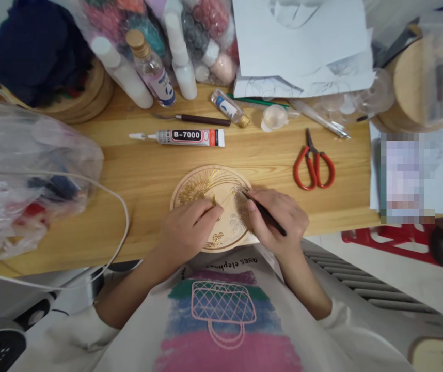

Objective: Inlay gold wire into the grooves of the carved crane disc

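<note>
We see the round board (223,192) beneath the left hand (192,225) and the right hand (281,219), both curled nearly closed; pinched in the right, a slender dark tool (270,217); pinched between left thumb and forefinger, a small gold-coloured piece (214,199).

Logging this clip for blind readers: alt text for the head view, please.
A person's right hand holds a slender dark tool at a round, gold-patterned board, near the left hand. Beyond lie a B-7000 tube and red-handled tool.

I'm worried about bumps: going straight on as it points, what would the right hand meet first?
Probably the round wooden board, under the tip of the dark pointed tool; depth is unclear.
</note>
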A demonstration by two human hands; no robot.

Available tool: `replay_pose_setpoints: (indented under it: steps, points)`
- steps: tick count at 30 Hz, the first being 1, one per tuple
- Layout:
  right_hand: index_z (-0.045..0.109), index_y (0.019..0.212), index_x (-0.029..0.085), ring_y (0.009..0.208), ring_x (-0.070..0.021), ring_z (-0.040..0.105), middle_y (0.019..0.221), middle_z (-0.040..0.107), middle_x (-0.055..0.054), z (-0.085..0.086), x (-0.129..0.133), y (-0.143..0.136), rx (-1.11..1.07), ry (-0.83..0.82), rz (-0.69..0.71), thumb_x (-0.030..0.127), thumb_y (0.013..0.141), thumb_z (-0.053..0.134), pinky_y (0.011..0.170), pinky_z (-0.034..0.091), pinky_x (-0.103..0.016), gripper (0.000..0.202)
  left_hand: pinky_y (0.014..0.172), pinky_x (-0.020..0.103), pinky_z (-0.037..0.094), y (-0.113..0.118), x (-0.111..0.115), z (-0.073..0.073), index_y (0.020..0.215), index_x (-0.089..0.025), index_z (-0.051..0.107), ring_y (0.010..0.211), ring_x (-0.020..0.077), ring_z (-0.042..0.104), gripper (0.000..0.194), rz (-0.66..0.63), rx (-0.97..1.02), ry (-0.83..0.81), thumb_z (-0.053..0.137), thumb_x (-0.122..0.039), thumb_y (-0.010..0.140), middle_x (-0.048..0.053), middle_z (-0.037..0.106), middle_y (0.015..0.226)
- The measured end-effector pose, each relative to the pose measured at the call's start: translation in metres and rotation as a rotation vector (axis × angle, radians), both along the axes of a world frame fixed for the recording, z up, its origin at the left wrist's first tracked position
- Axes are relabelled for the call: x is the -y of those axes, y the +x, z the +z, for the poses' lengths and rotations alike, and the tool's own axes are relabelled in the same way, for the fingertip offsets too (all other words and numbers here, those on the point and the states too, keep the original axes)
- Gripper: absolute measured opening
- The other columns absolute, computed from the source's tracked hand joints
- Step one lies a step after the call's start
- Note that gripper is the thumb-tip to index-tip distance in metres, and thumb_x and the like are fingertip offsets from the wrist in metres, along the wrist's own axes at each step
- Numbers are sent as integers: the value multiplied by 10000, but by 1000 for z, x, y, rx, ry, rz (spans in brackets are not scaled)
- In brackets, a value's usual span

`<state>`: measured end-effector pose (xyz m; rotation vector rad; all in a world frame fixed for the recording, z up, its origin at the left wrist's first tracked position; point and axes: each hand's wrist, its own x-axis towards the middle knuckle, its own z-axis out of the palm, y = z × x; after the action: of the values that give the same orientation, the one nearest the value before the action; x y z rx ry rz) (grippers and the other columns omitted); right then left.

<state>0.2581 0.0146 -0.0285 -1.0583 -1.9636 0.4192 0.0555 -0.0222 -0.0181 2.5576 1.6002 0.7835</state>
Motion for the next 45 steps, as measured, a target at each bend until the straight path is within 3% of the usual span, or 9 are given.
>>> replay_pose_setpoints:
  steps: [45]
  points:
    - [708, 1067, 224, 888, -209, 768, 934, 800, -42, 1, 0, 0, -7, -9, -20, 98, 836, 663, 786, 615, -350, 267, 597, 240, 488, 2, 0, 1, 943, -226, 673, 691, 123, 663, 233, 20, 11, -65, 457, -160, 1000, -6, 710, 818]
